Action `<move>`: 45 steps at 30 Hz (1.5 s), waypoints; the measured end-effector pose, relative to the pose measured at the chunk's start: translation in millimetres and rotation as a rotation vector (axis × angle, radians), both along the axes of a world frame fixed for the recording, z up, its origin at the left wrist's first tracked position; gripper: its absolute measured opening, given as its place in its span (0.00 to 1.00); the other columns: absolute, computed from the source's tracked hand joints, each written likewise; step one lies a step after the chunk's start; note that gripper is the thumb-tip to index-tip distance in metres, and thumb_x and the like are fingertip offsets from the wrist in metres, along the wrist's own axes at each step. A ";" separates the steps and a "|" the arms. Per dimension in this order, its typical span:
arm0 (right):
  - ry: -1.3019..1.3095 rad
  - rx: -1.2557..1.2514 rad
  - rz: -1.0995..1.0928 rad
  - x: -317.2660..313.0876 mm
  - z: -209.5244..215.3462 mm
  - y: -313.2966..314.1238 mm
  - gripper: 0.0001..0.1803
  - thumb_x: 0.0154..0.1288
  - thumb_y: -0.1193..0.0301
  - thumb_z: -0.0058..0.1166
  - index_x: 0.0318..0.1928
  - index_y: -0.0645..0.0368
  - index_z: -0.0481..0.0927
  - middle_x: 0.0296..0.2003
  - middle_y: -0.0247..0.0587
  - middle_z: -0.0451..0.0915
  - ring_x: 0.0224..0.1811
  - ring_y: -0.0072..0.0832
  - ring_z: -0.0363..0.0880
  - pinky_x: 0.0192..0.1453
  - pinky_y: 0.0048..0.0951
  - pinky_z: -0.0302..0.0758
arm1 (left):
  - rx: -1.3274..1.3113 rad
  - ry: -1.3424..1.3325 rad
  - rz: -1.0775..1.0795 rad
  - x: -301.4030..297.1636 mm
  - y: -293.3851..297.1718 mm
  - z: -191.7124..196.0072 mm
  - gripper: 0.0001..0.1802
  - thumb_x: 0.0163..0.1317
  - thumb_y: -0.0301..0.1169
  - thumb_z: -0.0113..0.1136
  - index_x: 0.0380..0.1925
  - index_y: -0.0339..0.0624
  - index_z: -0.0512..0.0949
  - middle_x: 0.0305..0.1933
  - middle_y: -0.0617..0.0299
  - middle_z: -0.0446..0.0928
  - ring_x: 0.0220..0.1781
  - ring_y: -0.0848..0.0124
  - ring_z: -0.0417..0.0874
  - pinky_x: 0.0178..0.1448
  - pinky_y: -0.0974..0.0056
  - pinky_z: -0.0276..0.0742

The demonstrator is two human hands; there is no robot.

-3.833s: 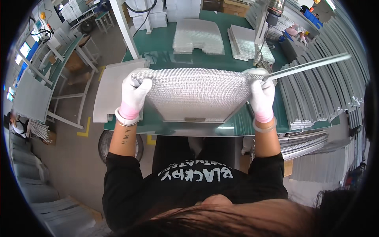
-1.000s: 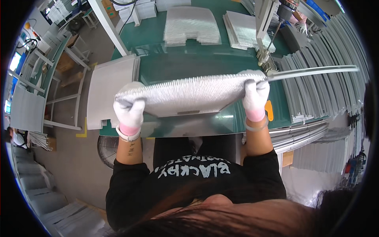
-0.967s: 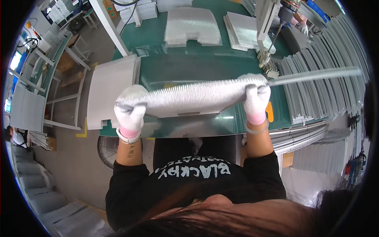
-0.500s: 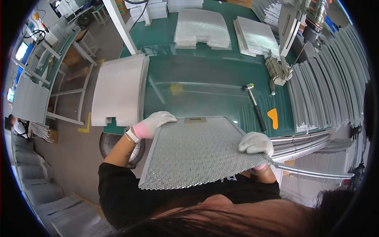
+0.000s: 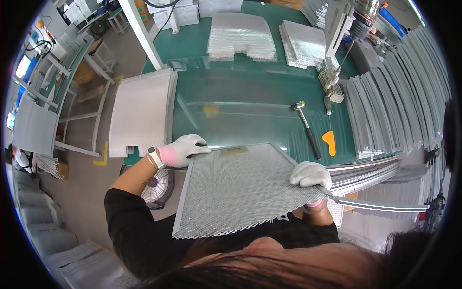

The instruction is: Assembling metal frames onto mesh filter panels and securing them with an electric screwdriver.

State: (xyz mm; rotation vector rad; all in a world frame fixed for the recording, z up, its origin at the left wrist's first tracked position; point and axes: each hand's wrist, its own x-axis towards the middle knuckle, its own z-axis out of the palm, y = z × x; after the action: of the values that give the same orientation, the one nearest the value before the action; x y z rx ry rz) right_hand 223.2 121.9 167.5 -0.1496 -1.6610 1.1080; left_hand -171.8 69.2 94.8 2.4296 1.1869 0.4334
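Observation:
A grey metal mesh filter panel [image 5: 240, 188] lies tilted in front of me, a small tab [image 5: 234, 150] on its far edge. Thin metal framing runs along its left, far and right edges, while its near mesh edge is bare. My white-gloved left hand [image 5: 185, 150] touches the far left corner, its fingers apart. On the right edge, my gloved right hand [image 5: 311, 175] is closed round the mesh and its frame; its thumb is hidden. A loose length of metal frame strip [image 5: 380, 202] sticks out to the right from beneath that hand.
On the green table [image 5: 231, 115] lie a hammer [image 5: 308, 130], a screwdriver [image 5: 328, 105] and an orange scraper [image 5: 329, 143]. Mesh sheets [image 5: 243, 36] are stacked at the back, pale sheets [image 5: 139, 111] at left. Many metal strips [image 5: 394, 101] line the right; a fan [image 5: 159, 188] stands below left.
My left hand has lifted its fingers and shifted slightly left at the panel's corner. The panel's near edge has dropped a little toward me. My right hand keeps its grip.

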 end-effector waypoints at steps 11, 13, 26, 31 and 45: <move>0.052 -0.064 0.020 -4.2 6.2 1.0 0.20 0.72 0.59 0.47 0.28 0.61 0.79 0.25 0.50 0.83 0.25 0.39 0.82 0.31 0.35 0.79 | -0.432 -0.152 -0.293 64.4 54.0 -12.6 0.30 0.74 0.42 0.43 0.69 0.35 0.60 0.73 0.45 0.58 0.76 0.54 0.58 0.78 0.56 0.51; 0.058 -0.058 0.023 -3.8 2.7 2.1 0.21 0.72 0.58 0.47 0.28 0.61 0.79 0.25 0.49 0.83 0.26 0.39 0.82 0.31 0.35 0.79 | -0.474 -0.191 -0.284 88.5 63.3 -28.8 0.31 0.75 0.43 0.41 0.70 0.35 0.57 0.74 0.45 0.56 0.76 0.54 0.56 0.79 0.57 0.49; 0.115 -0.066 0.091 -3.8 -2.7 11.4 0.20 0.71 0.58 0.51 0.28 0.61 0.79 0.25 0.47 0.83 0.26 0.38 0.83 0.32 0.33 0.79 | -0.447 -0.173 -0.308 121.9 96.6 -24.8 0.27 0.72 0.38 0.43 0.67 0.36 0.63 0.68 0.46 0.66 0.70 0.54 0.65 0.75 0.56 0.58; 0.080 -0.010 -0.047 -14.4 13.1 17.5 0.18 0.64 0.56 0.61 0.30 0.60 0.79 0.25 0.43 0.83 0.26 0.34 0.83 0.30 0.32 0.79 | -0.718 -0.216 -0.183 85.1 95.4 37.1 0.26 0.72 0.45 0.45 0.57 0.37 0.77 0.56 0.52 0.80 0.58 0.60 0.79 0.65 0.60 0.72; 0.065 -0.165 -0.258 -43.5 13.6 96.8 0.11 0.68 0.69 0.57 0.42 0.66 0.76 0.38 0.45 0.80 0.40 0.28 0.77 0.47 0.29 0.74 | 0.644 -1.151 0.449 76.8 -9.1 95.6 0.08 0.58 0.21 0.61 0.37 0.33 0.75 0.36 0.53 0.79 0.39 0.65 0.80 0.47 0.63 0.77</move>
State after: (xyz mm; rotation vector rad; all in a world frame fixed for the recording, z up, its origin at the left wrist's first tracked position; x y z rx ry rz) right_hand 179.7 218.6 181.1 -0.4183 -1.4454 1.0402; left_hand -95.0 60.1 190.4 1.6543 1.0513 2.2233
